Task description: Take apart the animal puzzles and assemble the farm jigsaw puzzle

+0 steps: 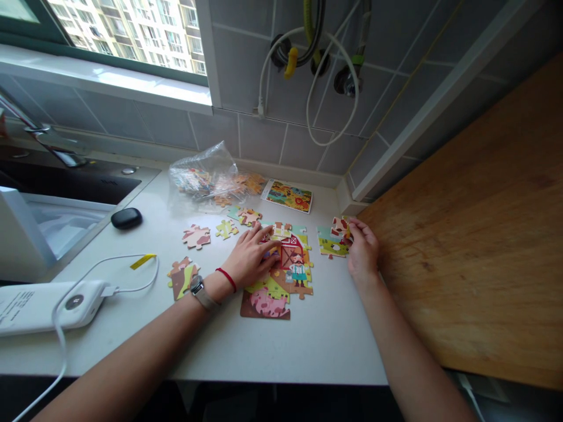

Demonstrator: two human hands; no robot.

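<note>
My left hand [255,256] lies with fingers spread over a partly joined jigsaw puzzle [291,275] that shows a red barn, a farmer and a pink pig. A loose puzzle piece [282,229] lies on the joined part by my fingertips. At the right, my right hand [364,249] pinches a brown-and-white puzzle piece [339,226], held over a small joined section [333,245] with a sheep on green. Loose pieces lie left of the puzzle: a pink one [196,236], a yellow-green one [226,229] and a brown-and-green cluster [182,277].
Behind the pieces lie a clear plastic bag [204,176] of puzzle pieces and a picture card [288,196]. A black oval object [126,218] and a white power bank [57,305] with a cable are at left, near the sink [83,187]. A wooden panel [475,246] borders the right.
</note>
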